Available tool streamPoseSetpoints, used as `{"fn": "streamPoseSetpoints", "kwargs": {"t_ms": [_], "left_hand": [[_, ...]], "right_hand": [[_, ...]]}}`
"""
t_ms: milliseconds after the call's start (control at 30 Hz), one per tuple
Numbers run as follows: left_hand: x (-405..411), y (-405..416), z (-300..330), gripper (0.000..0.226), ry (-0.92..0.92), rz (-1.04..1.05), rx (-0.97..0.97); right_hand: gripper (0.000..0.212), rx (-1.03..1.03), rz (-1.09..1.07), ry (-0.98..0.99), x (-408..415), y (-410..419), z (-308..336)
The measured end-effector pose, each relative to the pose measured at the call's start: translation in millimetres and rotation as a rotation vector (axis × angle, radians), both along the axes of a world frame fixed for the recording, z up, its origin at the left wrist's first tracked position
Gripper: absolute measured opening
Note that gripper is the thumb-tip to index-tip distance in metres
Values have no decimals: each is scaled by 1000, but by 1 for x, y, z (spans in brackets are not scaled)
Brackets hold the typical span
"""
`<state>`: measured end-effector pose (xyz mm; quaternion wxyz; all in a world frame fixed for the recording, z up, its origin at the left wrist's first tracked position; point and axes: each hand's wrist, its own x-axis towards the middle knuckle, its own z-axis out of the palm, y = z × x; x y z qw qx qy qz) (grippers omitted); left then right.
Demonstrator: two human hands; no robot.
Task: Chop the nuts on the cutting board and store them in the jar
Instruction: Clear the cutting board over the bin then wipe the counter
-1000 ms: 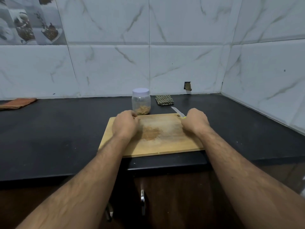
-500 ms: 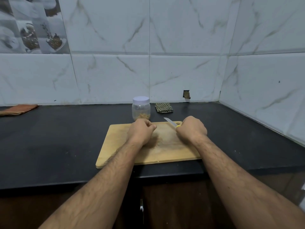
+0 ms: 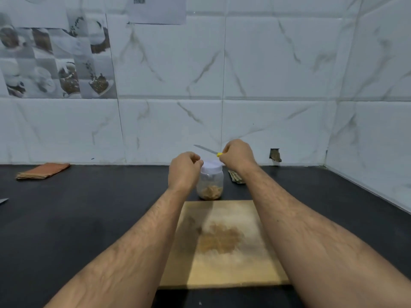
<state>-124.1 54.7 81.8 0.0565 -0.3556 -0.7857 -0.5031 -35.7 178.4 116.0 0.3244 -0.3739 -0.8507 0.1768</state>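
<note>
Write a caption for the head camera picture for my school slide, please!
Right hand holds a knife above the lidded jar, with chopped nuts on the cutting board.

The counter [image 3: 66, 218] is black, the board [image 3: 233, 274] pale wood, the jar lid [image 3: 212, 166] white, the knife handle [image 3: 219, 154] yellow, the wall tiles [image 3: 278, 63] white with grey veins.

Two bare forearms reach in from the lower edge of the view, both uncovered as far as the picture shows them: no sleeve, cuff, watch, band or glove is worn. Fine hair runs along the upper side of each forearm, thicker toward the wrists. The left hand [image 3: 184, 172] and the right hand [image 3: 239, 154] are bare too, with no ring showing on any finger. The knuckles and wrist bones stand out plainly.
</note>
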Motion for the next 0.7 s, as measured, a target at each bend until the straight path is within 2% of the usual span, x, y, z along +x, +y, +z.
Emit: {"fn": "streamPoseSetpoints", "kwargs": {"t_ms": [100,233,433,567,700], "left_hand": [[-20,18,7,24,47,16,0],[-36,37,-4,17,70,44,-38],[-38,41,-16,17,62,58,-56],[-24,26,-21,16,97,67,-18],[3,21,-30,16,214,-58,-28]], "right_hand": [[8,48,-2,-101,-35,17,2],[6,36,-11,-207,-61,31,-3],[10,-10,7,-211,-62,42,-11],[18,-53,38,-14,-46,43,-6],[12,-79,-83,218,-6,55,-8]]}}
